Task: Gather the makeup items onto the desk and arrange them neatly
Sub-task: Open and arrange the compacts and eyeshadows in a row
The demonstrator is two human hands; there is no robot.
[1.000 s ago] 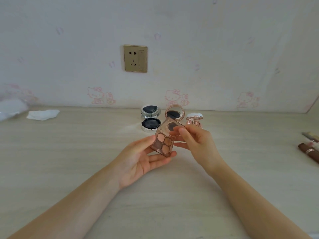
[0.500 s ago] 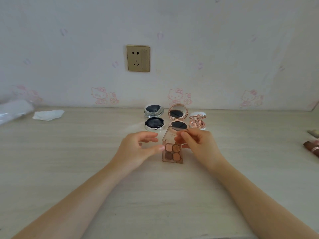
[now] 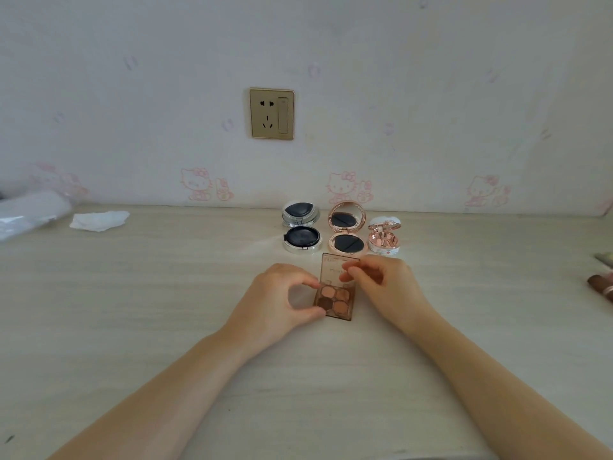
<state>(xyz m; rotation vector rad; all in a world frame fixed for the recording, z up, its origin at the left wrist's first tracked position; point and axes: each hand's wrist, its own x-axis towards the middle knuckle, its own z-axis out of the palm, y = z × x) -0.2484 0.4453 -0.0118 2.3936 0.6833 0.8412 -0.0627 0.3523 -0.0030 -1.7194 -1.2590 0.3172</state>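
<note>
On the pale desk, just in front of the three open compacts, we have the eyeshadow palette, lid up; it looks light, rigid and slick, its pans and hinge fragile, so the side edges are best to grip. Our left hand pinches the base's left edge between thumb and forefinger, and our right hand pinches the raised clear lid.

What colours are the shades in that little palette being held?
Warm browns and peachy oranges in the eyeshadow palette, seen from the head view.
</note>
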